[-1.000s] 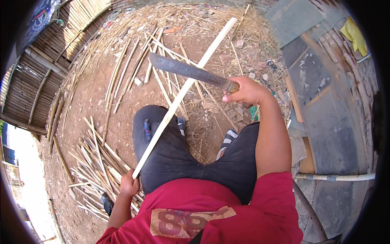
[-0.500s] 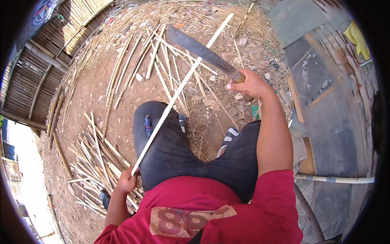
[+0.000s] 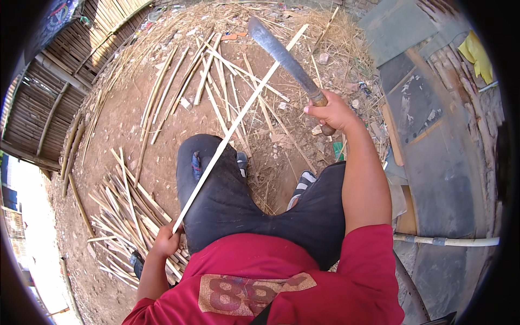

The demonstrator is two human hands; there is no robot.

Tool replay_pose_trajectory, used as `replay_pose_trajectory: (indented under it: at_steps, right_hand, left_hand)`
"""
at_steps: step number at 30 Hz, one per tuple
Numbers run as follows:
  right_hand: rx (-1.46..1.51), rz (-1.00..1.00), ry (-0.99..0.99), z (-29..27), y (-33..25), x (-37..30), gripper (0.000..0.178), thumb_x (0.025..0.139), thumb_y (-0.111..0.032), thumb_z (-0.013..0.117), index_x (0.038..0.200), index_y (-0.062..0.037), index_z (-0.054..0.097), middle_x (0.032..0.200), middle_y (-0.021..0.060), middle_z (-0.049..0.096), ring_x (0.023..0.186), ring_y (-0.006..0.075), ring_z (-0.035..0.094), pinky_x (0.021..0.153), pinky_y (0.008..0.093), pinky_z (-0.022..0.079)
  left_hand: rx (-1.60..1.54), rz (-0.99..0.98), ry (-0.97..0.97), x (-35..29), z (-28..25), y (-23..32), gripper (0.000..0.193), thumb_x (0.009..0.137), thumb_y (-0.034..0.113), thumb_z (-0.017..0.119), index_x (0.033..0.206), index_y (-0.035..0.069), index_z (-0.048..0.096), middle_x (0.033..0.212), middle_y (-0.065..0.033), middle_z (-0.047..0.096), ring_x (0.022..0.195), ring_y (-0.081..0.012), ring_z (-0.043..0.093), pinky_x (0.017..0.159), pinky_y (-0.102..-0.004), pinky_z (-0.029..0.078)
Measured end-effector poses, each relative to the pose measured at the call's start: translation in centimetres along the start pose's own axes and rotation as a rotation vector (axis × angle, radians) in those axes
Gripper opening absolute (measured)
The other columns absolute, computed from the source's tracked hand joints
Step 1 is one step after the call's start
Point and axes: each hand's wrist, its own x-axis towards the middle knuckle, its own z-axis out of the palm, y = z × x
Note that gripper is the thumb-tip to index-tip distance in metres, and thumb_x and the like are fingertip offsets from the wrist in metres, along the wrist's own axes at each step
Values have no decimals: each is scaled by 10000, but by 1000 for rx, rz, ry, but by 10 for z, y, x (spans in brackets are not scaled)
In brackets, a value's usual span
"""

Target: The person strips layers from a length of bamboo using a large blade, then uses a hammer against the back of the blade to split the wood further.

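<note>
The lower end of the pale, flat wooden strip (image 3: 234, 128) is hidden in the left grip (image 3: 167, 241). The right grip (image 3: 336, 112) covers part of the brown wooden handle (image 3: 320, 101) of the dark, curved metal machete (image 3: 281, 56). The bare left forearm (image 3: 154, 275) partly hides a black object (image 3: 136, 262), its kind unclear. The picture's rim cuts off a dark-blue printed banner (image 3: 56, 21).

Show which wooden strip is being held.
The long pale strip whose near end the left hand grips, slanting over the left thigh; the other loose strips lie on the ground.

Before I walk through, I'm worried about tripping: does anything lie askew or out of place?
Yes: several loose pale strips lie crisscrossed on the ground beyond the left knee, looking scattered compared with the denser pile near the left hand.
</note>
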Motion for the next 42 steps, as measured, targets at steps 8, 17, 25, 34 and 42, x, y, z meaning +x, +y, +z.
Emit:
replay_pose_trajectory:
  at_steps: [8,17,25,34,42]
  right_hand:
    - [-201,-68,-24,12,-15,-4,340,839,-251,804,1037,-35,631,747,15,609,660,115,548,620,328,463]
    - [-493,-339,-113,41,-9,-3,467,837,-262,804,1208,-22,650,847,107,685,738,184,607,689,355,490]
    - [-501,-294,73,38,-10,-5,539,816,-295,819,1239,-8,651,947,178,719,865,252,686,811,368,526]
    - [-285,-383,152,17,-17,-18,486,807,-305,844,1147,0,676,876,73,720,785,202,661,706,363,526]
    - [-783,-585,59,55,-49,-35,308,760,-157,794,1035,-92,672,935,173,714,861,389,682,718,433,534]
  left_hand:
    - [11,25,8,-1,0,-2,230,1013,200,523,1021,9,651,823,-210,673,787,-350,659,759,-418,513]
    - [60,-62,18,-7,-3,6,144,927,100,524,943,27,647,813,-213,663,793,-343,666,746,-425,517]
    - [82,-20,64,-7,0,6,136,927,100,534,948,27,646,811,-196,666,786,-342,666,746,-412,519]
    - [115,-45,128,-5,5,18,169,862,60,523,939,18,667,799,-228,674,793,-395,682,745,-442,526]
    - [150,-8,104,-2,1,10,191,841,58,512,972,6,642,784,-269,648,783,-450,663,711,-478,519]
